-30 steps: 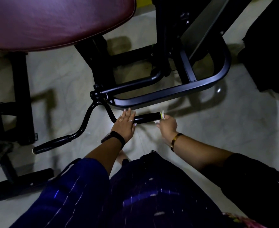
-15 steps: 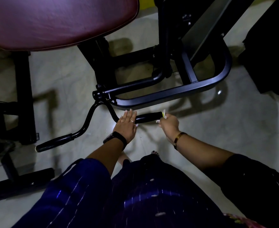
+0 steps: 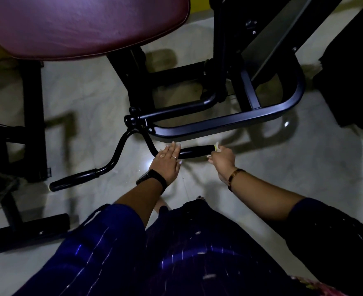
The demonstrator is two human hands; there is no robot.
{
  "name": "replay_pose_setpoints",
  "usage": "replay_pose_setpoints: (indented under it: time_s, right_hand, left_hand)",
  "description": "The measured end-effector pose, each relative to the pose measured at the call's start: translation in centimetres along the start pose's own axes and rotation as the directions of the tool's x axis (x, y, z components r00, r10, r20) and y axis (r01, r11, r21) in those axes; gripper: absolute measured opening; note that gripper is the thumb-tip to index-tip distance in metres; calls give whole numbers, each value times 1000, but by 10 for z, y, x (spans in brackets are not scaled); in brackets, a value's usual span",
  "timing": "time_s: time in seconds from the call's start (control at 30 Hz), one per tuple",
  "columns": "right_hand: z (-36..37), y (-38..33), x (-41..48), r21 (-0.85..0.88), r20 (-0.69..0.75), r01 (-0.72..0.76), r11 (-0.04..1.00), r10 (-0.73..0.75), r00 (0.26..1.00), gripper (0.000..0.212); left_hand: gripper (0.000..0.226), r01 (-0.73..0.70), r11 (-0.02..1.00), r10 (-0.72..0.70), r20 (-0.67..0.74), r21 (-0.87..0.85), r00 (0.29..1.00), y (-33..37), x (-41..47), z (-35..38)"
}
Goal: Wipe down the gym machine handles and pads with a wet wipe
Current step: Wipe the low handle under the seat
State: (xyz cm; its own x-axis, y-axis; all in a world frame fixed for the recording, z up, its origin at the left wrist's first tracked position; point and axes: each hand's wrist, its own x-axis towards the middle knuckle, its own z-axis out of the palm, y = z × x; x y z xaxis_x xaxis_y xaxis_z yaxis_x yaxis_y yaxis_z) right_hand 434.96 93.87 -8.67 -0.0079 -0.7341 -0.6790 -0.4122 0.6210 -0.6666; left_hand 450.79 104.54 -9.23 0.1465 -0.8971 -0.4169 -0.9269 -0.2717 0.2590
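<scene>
A black curved handlebar hangs low under the machine, with a right grip [image 3: 196,152] and a left grip [image 3: 73,180]. My left hand [image 3: 166,162] lies over the inner end of the right grip, fingers fairly straight, steadying it. My right hand [image 3: 223,160] pinches a small white wet wipe [image 3: 217,146] against the outer tip of that grip. A large maroon seat pad [image 3: 84,24] fills the upper left.
The black tubular frame [image 3: 229,121] loops just beyond the handlebar. Black legs and a floor foot [image 3: 26,232] stand at the left. A dark object [image 3: 355,71] sits at the right edge. Pale tiled floor [image 3: 283,167] lies around my knees.
My right hand has stayed at the grip's outer tip with the wipe, shifting only slightly. My left hand keeps its place on the grip. The view has drifted a little.
</scene>
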Motion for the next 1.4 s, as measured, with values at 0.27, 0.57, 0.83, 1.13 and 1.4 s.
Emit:
replay_pose_setpoints:
  time_s: [0.27, 0.57, 0.83, 1.13, 1.4]
  right_hand:
    - [-2, -7, 2, 78, 11, 10, 997, -11, 1000, 41]
    - [32, 5, -32, 544, 315, -422, 726, 289, 904, 26]
    - [66, 13, -46, 559, 528, -449, 697, 118, 841, 38]
    - [13, 16, 4, 708, 292, -296, 641, 117, 949, 34]
    - [1, -9, 14, -346, 250, 538, 768, -478, 842, 12]
  left_hand:
    - [59, -15, 1000, 15, 32, -3, 999, -1, -1, -4]
    - [59, -9, 1000, 11, 83, -30, 996, -1, -1, -15]
    - [62, -12, 999, 15, 78, -48, 997, 0, -5, -16]
    - [62, -28, 999, 30, 57, -47, 998, -1, -6, -14]
    - [61, -37, 999, 41, 108, -40, 993, -4, -6, -19]
